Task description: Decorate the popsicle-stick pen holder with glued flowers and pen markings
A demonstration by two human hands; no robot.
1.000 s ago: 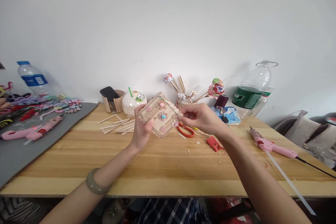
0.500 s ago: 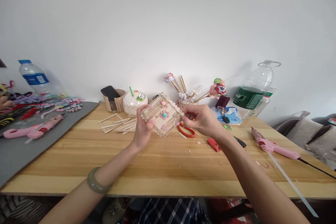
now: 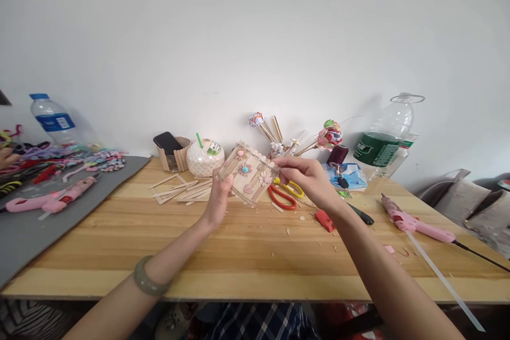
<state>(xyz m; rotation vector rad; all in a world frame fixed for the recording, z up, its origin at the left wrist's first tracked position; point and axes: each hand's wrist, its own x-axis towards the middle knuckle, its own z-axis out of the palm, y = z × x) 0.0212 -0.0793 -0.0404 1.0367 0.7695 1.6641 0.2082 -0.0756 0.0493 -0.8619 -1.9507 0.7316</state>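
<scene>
My left hand (image 3: 220, 196) grips the left side of a craft-stick holder (image 3: 252, 174), thumb on its front face. The holder is made of pale wooden sticks with rounded ends, tilted above the table. Small flowers and hearts in pink and brown, one flower with a blue centre, decorate it, and thin twine runs along its edges. At its upper right corner, my right hand (image 3: 303, 175) pinches the edge near the twine; exactly what lies between the fingertips is hidden. Behind and below the right hand lie scissors with red handles (image 3: 283, 203) and yellow handles (image 3: 294, 189).
Loose craft sticks (image 3: 187, 190) lie left of centre, before a coconut (image 3: 205, 162) and a stick holder with a phone (image 3: 169, 143). Pink glue guns lie right (image 3: 418, 226) and left (image 3: 51, 201). A large bottle (image 3: 380, 143) stands at the back right. Another person's hand (image 3: 7, 158) shows far left.
The holder has turned slightly and shifted a little left in my hands. The yellow scissor handle behind it now shows. My right fingers stay at its corner.
</scene>
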